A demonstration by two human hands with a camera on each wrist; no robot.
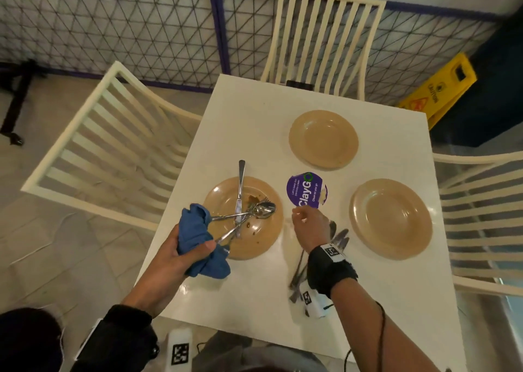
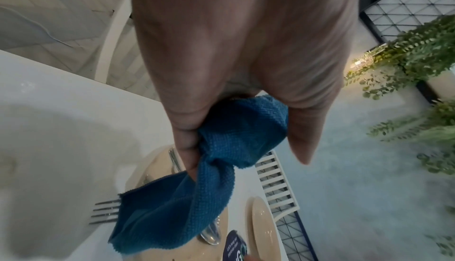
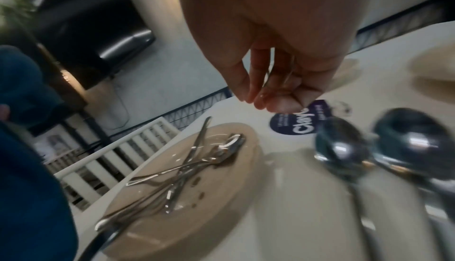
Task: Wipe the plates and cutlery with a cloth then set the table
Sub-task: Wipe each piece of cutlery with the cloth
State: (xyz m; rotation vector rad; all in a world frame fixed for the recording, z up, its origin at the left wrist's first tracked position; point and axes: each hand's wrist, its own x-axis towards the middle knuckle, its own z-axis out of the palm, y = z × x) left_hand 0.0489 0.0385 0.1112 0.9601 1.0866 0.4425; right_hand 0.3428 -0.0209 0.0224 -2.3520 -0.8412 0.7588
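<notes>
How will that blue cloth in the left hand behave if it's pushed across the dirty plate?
The blue cloth droops from the left hand, so it's probably floppy and will bunch. Its woven texture should grip smears on the dirty plate, though it may snag the loose cutlery.

- The right forearm is bare to the wrist, where a wide black fabric wrist strap [image 1: 329, 269] wraps it.
- A small white tag printed with a black square code [image 1: 333, 251] sits on top of that strap.
- A thin black cable [image 1: 382, 319] trails down along the right forearm.
- The left arm wears a dark, fuzzy long sleeve [image 1: 119, 340] ending at the wrist.
</notes>
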